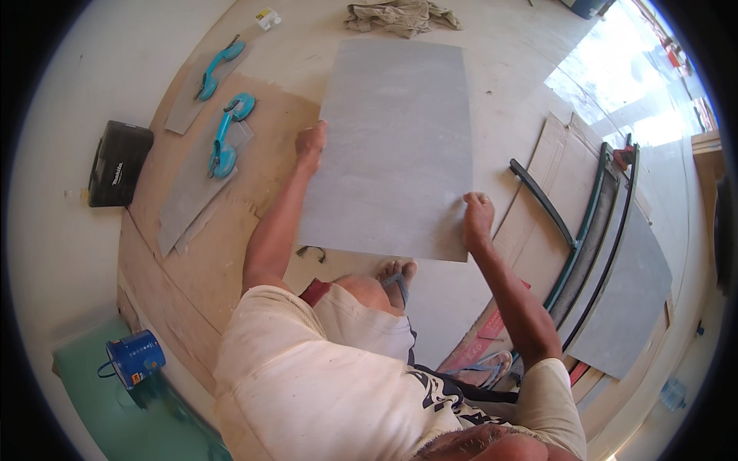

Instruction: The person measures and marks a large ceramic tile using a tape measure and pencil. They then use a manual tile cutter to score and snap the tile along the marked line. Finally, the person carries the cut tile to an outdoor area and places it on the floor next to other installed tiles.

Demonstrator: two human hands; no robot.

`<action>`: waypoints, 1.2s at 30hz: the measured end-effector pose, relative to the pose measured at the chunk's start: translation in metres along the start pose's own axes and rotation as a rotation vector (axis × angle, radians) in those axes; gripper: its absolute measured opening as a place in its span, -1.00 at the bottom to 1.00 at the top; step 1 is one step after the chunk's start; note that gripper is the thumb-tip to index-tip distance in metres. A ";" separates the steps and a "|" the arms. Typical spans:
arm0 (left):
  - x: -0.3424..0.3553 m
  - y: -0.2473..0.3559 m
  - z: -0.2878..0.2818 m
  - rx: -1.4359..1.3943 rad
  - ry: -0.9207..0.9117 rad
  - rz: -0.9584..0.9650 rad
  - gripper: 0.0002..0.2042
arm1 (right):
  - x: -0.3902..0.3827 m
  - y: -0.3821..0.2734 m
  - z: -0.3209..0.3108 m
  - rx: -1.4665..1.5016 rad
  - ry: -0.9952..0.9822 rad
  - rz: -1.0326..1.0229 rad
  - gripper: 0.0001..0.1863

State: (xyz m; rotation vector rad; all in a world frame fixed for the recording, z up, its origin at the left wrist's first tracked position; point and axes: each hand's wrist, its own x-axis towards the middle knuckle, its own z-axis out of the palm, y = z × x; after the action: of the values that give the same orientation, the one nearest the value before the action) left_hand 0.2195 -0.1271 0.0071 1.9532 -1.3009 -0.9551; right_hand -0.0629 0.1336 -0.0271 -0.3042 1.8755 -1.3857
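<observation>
A large grey rectangular tile (392,146) is held out in front of me, its long sides running away from my body. On its left edge my left hand (310,143) is closed, about midway along. My right hand (477,219) grips the right edge close to the near corner. The fingers under the tile are hidden. Below the near edge, my sandalled foot (396,278) shows on the floor. A long manual tile cutter (590,230) with a dark lever (542,200) lies on the right, apart from my right hand.
Two turquoise suction-cup lifters (223,137) (218,71) rest on grey tile pieces (188,201) at left. A black tool case (121,164) stands by the wall. A blue bucket (136,359) is lower left, a crumpled cloth (401,17) at the far side. Cardboard (530,184) lies under the cutter.
</observation>
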 end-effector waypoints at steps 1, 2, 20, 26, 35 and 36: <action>0.015 -0.011 -0.015 0.012 0.047 0.014 -0.50 | -0.004 -0.004 0.021 -0.005 -0.034 0.009 -0.84; 0.028 -0.021 -0.029 0.024 0.093 0.029 -0.50 | -0.008 -0.007 0.040 -0.009 -0.067 0.019 -0.84; 0.095 -0.110 -0.079 0.135 0.167 -0.134 -0.46 | -0.010 0.024 0.149 -0.266 -0.147 -0.035 -0.76; 0.093 -0.110 -0.072 0.289 0.145 -0.127 -0.42 | -0.008 0.032 0.149 -0.302 -0.206 -0.030 -0.70; 0.103 -0.113 -0.074 0.775 0.010 -0.047 -0.28 | -0.011 0.026 0.150 -0.560 -0.308 -0.116 -0.64; 0.102 -0.109 -0.073 0.806 -0.001 -0.030 -0.28 | -0.009 0.030 0.150 -0.589 -0.294 -0.152 -0.65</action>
State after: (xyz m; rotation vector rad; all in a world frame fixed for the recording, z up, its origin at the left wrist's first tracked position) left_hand 0.3607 -0.1787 -0.0624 2.5462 -1.8475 -0.4560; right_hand 0.0552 0.0444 -0.0668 -0.9063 1.9974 -0.7910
